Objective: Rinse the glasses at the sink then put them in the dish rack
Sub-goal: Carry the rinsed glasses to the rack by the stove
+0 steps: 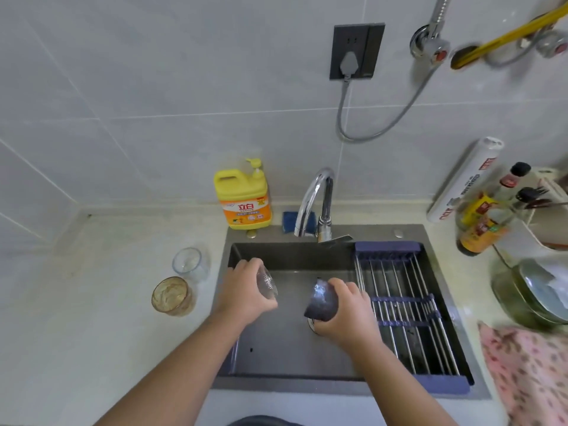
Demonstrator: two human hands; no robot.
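Right hand (347, 305) grasps a smoky glass (321, 299), fingers wrapped round its wall, the glass tilted over the sink (276, 358) basin. Left hand (246, 290) grips a clear tumbler (268, 284), which lies on its side at the fingertips. No running water is visible.

Recommendation: bring each mouth under the faucet (310, 198), directly beyond both grips, and turn the glass while rinsing.

The dish rack (405, 305) lies just right of the right grip. An amber glass (172, 296) and a second clear glass (189, 264) stand on the counter (92, 302), left of the left grip.

Left hand (246, 292) grips a clear glass (266, 284), right hand (345, 309) a dark glass (321, 302).
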